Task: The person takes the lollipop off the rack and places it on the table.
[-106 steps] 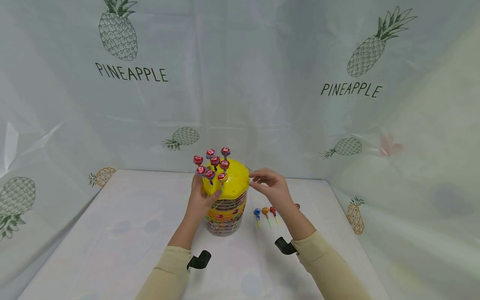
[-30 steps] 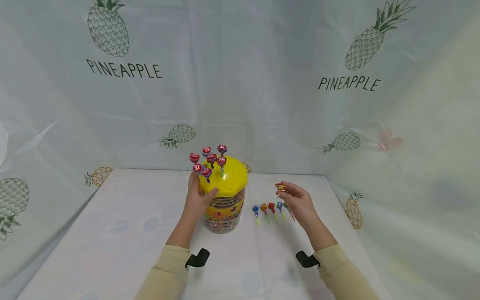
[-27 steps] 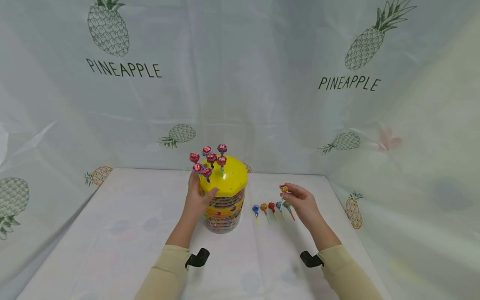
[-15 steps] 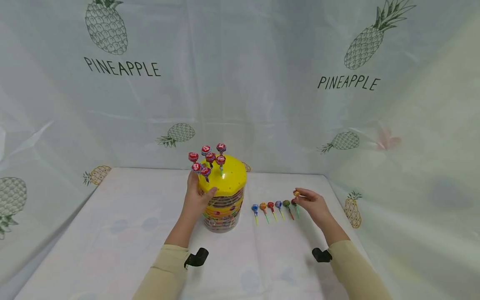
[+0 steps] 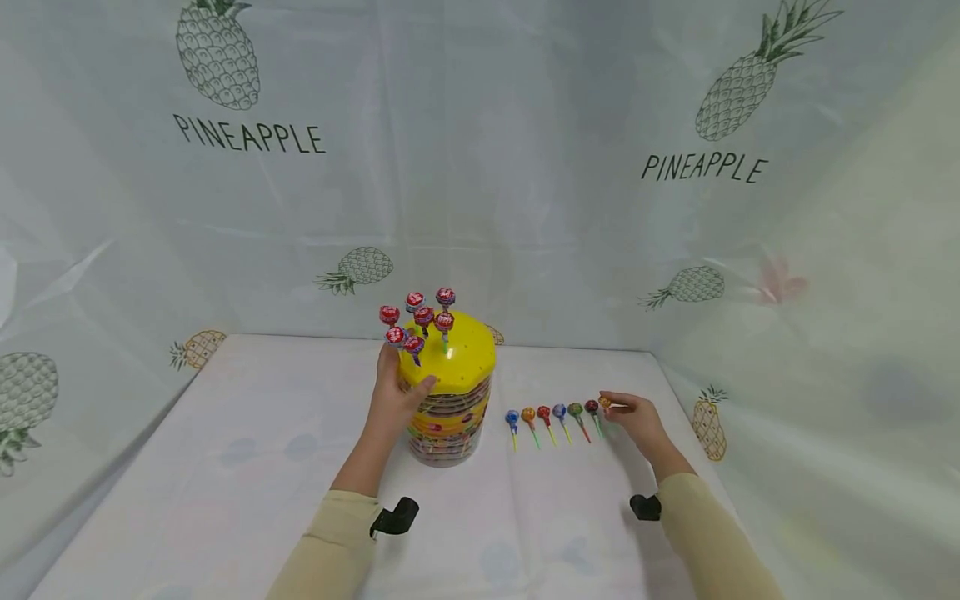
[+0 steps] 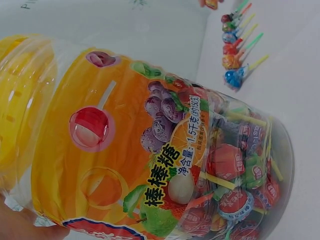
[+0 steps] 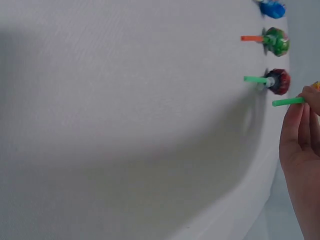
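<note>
My left hand (image 5: pixel 392 398) grips the clear lollipop jar (image 5: pixel 446 454) just under its yellow lid (image 5: pixel 474 354), thumb on the near side. Several red-topped lollipops (image 5: pixel 423 316) stick upright out of the lid's left part. In the left wrist view, the jar's orange fruit label (image 6: pixel 120 130) fills the frame, with wrapped lollipops visible inside. At the right end of a row on the table, my right hand (image 5: pixel 637 419) pinches an orange-yellow lollipop (image 5: pixel 604 402). Its green stick (image 7: pixel 287 102) points out from the fingers in the right wrist view, beside the dark red lollipop (image 7: pixel 279 81).
Right of the jar lie a blue lollipop (image 5: pixel 512 417), an orange one (image 5: pixel 528 414), a red one (image 5: pixel 543 412) and several more, side by side with sticks toward me. A pineapple-print curtain (image 5: pixel 510 167) hangs behind the white table (image 5: pixel 300 400).
The yellow-wrapped lollipop that stood at the lid's front is out and in my right hand, which has moved right from the jar and down to the row's end. My left hand stays on the jar.
</note>
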`<act>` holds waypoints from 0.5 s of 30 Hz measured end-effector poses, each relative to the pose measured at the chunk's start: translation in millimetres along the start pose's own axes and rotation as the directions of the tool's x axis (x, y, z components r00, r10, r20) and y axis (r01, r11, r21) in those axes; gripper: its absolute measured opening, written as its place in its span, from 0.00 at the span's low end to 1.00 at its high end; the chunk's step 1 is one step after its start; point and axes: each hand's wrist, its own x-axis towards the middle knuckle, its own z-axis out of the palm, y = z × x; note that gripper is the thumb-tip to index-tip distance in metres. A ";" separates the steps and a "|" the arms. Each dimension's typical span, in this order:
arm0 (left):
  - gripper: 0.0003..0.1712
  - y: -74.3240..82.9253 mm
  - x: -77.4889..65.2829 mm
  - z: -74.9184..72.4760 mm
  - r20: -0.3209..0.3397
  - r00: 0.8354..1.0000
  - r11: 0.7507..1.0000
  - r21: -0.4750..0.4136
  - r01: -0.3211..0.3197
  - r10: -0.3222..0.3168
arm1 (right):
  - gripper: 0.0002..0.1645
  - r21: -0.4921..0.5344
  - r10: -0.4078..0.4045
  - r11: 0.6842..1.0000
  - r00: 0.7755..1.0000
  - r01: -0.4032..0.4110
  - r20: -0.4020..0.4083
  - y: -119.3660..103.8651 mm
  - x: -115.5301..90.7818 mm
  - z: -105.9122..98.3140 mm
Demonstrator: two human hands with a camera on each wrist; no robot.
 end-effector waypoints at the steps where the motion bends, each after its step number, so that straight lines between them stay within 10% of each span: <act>1: 0.51 -0.4 0.0 0.0 0.000 1.000 1.000 -0.002 0.001 -0.001 | 0.25 -0.024 0.008 1.000 1.000 -0.008 -0.007 2.2 1.2 0.3; 15: 0.50 -1.6 -0.1 -0.1 0.000 1.000 0.999 -0.023 -0.028 0.028 | 0.25 -0.174 0.109 0.977 0.991 -0.122 -0.082 20.4 17.8 -0.8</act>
